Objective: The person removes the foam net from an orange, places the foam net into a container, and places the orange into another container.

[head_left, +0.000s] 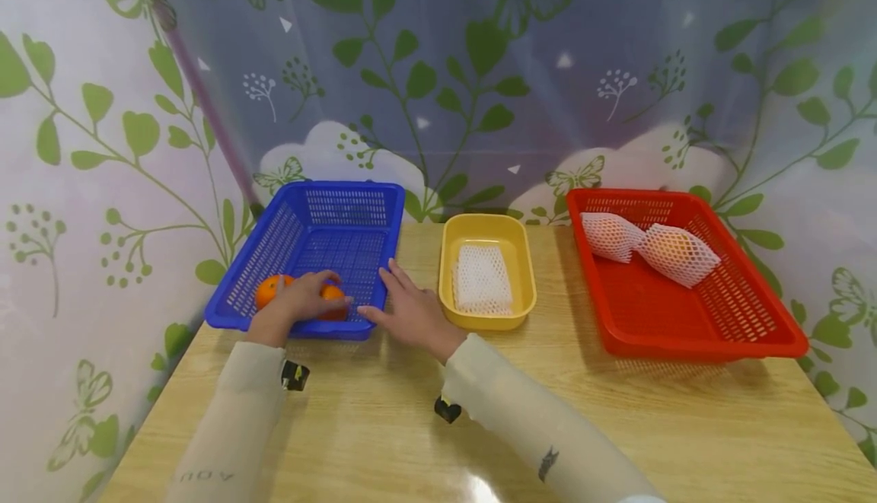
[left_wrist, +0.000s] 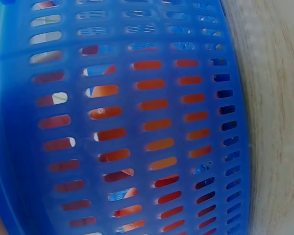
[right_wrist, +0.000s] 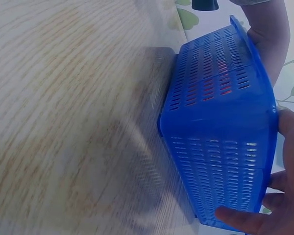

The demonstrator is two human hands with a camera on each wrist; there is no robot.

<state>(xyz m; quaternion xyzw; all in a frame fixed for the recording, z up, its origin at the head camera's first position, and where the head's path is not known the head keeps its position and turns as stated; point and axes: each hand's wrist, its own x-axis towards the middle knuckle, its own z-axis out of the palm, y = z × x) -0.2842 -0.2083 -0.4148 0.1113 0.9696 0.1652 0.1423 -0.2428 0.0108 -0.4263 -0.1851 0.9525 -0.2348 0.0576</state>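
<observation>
My left hand (head_left: 304, 301) reaches over the near rim of the blue basket (head_left: 393, 233). Its thumb and fingers curl around an orange (head_left: 333, 294), partly hidden by them. Another orange (head_left: 270, 288) lies left of that hand. Through the slots of the basket wall (left_wrist: 132, 93) in the left wrist view, orange colour (left_wrist: 154, 104) shows. At the basket's near right corner is my right hand (head_left: 414, 313), fingers spread and mostly straight, touching the rim. In the right wrist view its index finger (right_wrist: 240, 219) lies along the outside of the blue wall (right_wrist: 210, 156).
A yellow basket (head_left: 530, 290) holding white foam nets (head_left: 483, 278) stands right of my right hand. Farther right, a red basket (head_left: 685, 348) holds two netted fruits, one net sleeve (head_left: 681, 253) showing yellow-orange inside. A patterned curtain (head_left: 438, 69) hangs behind the wooden table (head_left: 384, 427).
</observation>
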